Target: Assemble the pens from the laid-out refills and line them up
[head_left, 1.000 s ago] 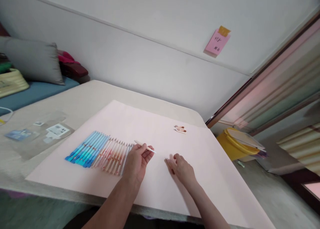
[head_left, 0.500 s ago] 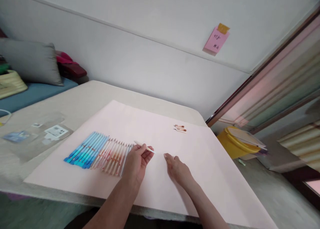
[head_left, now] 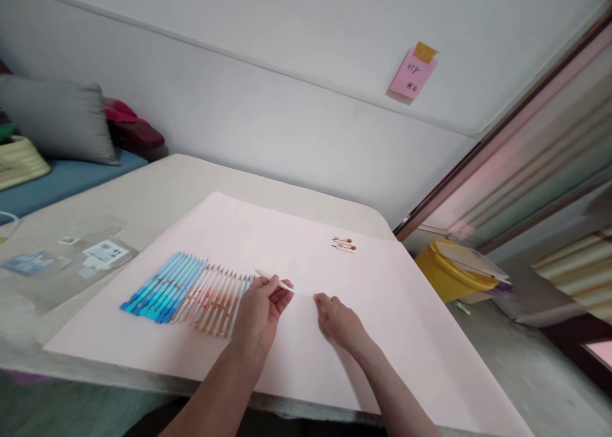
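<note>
My left hand point(head_left: 261, 313) pinches a slim white pen point(head_left: 276, 281) just above a large pale pink sheet point(head_left: 296, 246). The pen sits at the right end of a tight row of several pens point(head_left: 189, 292), blue ones on the left and clear, reddish ones on the right. My right hand point(head_left: 337, 321) rests flat on the sheet a little to the right, fingers stretched out, holding nothing. Two small orange-and-white pen caps point(head_left: 344, 244) lie farther back on the sheet.
The sheet covers a beige table point(head_left: 157, 182). Clear plastic packaging point(head_left: 71, 258) lies on its left side. A grey cushion point(head_left: 57, 118) and a blue mattress are at the far left. A yellow bucket point(head_left: 449, 274) stands on the floor at the right. A pink note point(head_left: 410, 74) hangs on the wall.
My right hand has slid slightly left along the sheet toward the left hand. The left hand and its pen have stayed in place.
</note>
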The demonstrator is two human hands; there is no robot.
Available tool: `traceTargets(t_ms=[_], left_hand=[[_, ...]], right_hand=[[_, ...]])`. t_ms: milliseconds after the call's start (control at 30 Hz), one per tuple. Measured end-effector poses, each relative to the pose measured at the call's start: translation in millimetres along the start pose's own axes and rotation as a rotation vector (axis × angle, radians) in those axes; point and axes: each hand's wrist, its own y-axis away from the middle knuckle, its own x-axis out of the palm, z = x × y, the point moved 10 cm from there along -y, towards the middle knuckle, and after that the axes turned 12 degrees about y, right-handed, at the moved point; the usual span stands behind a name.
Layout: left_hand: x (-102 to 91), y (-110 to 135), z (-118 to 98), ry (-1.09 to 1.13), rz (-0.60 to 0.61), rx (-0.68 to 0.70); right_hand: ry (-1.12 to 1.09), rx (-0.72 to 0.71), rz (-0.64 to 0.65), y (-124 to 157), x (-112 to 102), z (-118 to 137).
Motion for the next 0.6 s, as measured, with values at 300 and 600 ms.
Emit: traceTargets(t_ms=[300,600], left_hand=[[-1.2,0,0,-0.021,0.014,0.007],[-6.1,-3,2,-0.066,0.008,0.008]], right_hand=[[-0.445,-0.007,-0.165,8,-16,-5],[-1.628,-0.080,-0.060,12,-30,17]])
